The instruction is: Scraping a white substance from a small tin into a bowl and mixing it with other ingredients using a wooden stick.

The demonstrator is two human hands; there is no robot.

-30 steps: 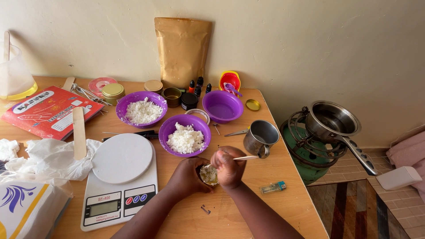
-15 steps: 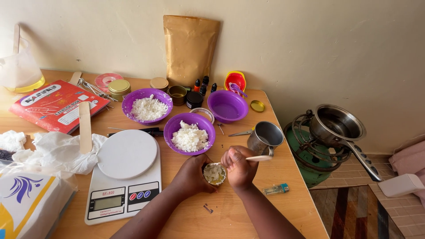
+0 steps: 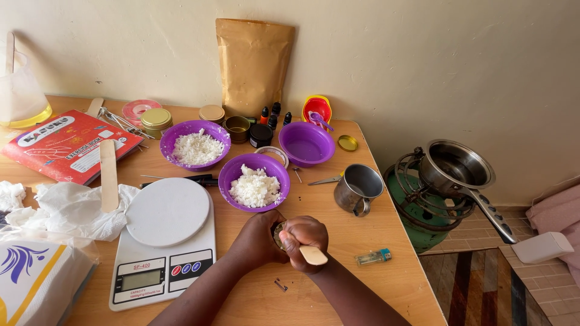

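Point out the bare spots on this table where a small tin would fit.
Bare wood lies between the metal cup and the lighter, and along the front edge right of the scale. The back, around the purple bowls and bottles, is crowded.

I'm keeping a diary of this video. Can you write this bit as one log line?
left hand: grips small tin | right hand: holds wooden stick over tin | near: purple bowl of white flakes, kitchen scale, metal mug

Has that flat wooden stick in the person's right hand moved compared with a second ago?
Yes. The flat wooden stick pointed sideways toward the metal mug; now the right hand holds it pointing toward the camera, away from the mug.
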